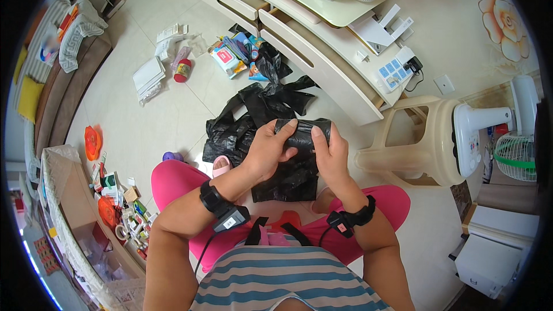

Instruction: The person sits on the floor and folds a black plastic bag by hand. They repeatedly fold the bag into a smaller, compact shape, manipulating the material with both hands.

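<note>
Between both hands, above the floor in front of me, is a black plastic bag point(305, 133), folded or rolled into a compact bundle. My left hand point(269, 148) grips its left end, thumb on top. On the right end, my right hand point(331, 152) is closed with its thumb pressed against the plastic. Under and beyond the hands, more crumpled black plastic bags point(239, 126) lie spread on the tiles, reaching toward the drawers. Fingers behind the bundle are partly hidden.
A pulled-out drawer unit point(322, 66) stands at the upper right, a beige stool point(409, 144) with a white fan at right. Wipes packets point(227, 60), a red-lidded jar point(182, 71) and white packs point(150, 78) lie far left; small items point(135, 210) clutter the left floor.
</note>
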A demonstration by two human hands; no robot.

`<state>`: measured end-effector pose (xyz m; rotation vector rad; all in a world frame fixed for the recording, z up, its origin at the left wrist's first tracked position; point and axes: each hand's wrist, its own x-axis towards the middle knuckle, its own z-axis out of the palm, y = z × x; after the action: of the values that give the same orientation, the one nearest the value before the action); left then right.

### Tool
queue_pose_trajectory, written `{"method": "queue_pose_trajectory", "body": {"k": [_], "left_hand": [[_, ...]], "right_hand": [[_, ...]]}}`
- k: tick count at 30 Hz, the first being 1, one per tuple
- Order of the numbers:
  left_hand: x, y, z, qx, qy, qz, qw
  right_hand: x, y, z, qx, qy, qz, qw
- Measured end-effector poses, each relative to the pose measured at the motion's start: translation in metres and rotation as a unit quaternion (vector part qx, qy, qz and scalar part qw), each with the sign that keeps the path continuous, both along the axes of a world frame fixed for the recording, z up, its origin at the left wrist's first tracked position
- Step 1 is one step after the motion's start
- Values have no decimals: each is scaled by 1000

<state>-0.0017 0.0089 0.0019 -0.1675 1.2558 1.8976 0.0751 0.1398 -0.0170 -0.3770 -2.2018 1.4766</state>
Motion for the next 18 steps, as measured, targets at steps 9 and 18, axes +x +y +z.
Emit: {"method": "queue_pose_trajectory", "body": {"k": [9,18], "left_hand": [[10,2,3,-20,107,16,994],[-3,-5,12,-2,-49,-73,996]], "right_hand": [[-1,-4,8,-109,-56,-15,992],[-1,5,7,87,2,-15,996]]}}
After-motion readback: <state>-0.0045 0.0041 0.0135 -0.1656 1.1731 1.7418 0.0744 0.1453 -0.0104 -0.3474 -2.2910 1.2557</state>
